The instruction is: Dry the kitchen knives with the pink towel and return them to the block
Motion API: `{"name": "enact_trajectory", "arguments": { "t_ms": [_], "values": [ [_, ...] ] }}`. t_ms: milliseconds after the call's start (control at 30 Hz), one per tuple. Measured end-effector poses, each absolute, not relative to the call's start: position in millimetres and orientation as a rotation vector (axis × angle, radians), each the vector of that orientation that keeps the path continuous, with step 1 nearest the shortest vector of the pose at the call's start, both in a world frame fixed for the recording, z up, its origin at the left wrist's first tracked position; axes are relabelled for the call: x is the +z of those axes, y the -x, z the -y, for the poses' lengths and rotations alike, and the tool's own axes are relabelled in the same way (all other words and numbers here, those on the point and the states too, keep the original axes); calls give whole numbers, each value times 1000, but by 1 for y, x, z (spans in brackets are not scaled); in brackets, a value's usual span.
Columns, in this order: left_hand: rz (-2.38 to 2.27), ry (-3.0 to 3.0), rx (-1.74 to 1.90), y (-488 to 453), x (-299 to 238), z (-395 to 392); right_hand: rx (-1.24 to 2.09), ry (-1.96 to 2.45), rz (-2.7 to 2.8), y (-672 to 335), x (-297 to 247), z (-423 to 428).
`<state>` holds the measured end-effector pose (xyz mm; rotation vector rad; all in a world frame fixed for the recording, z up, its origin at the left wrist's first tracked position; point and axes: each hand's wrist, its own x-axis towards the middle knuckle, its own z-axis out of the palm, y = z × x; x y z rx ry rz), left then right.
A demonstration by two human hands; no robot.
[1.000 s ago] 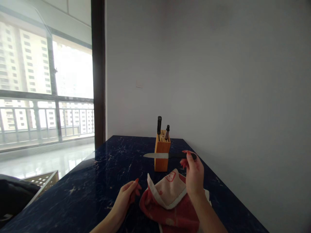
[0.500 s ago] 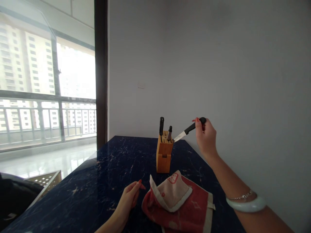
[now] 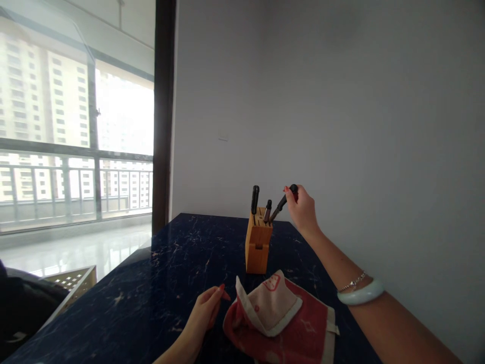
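Observation:
My right hand point(image 3: 303, 210) grips the black handle of a knife point(image 3: 281, 204) at the right of the wooden knife block point(image 3: 257, 258). The knife leans at a slant, its lower end at the block's top; only a short piece of blade shows. Also standing in the block are a black-handled knife point(image 3: 255, 198) and a dark-handled tool point(image 3: 268, 210) with a metal collar. Lower down, my left hand point(image 3: 206, 311) is closed with its fingers curled, nothing visible in them. It lies just left of a folded red and beige cloth point(image 3: 312, 326).
Block and cloth rest on a dark blue marbled table point(image 3: 178, 263). A grey wall point(image 3: 359, 126) rises behind and to the right. At lower left are a perforated beige chair or basket edge point(image 3: 76, 288) and a black item point(image 3: 30, 303). A large window point(image 3: 76, 111) fills the left.
My right hand has moved left toward the block with the knife, and much less of the blade shows. My left hand keeps its place beside the cloth. The view has shifted slightly.

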<state>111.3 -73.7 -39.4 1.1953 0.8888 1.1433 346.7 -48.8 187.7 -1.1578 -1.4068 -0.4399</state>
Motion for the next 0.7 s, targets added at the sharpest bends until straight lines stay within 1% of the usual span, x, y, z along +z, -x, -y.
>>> {"name": "enact_trajectory", "arguments": {
  "t_ms": [233, 433, 700],
  "values": [
    [-903, -1192, 1185, -111, -42, 71, -226, 1279, 1427, -342, 176, 26],
    [-934, -1200, 1177, -111, -43, 70, -143, 1326, 1494, -343, 163, 16],
    [-960, -1226, 1162, -112, -42, 70, -34, 1325, 1549, -346, 162, 17]
  ]
}}
